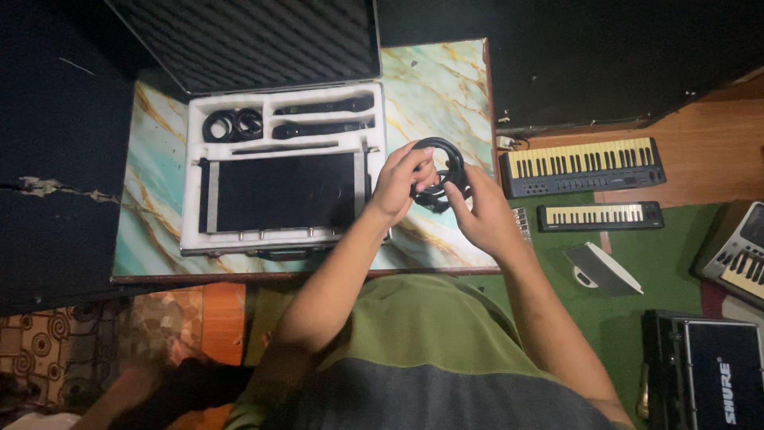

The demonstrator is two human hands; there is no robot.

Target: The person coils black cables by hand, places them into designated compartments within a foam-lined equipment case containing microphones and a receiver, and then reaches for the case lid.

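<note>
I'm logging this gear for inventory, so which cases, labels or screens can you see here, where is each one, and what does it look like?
Open case: on the marbled table, white foam insert, dark ribbed lid raised; left hand and right hand hold a coiled black cable beside it.
Closed case: floor, lower right, black with metal edges.
Label: on that case's lid, white lettering.
Screens: none visible.

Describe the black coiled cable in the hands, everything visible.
The coiled cable is black, thin and rubbery-looking, wound into a round loop with a knot of loose turns at its lower edge. It is held just above the marble-patterned table, right of the open case. The left hand and right hand both pinch it.
</note>
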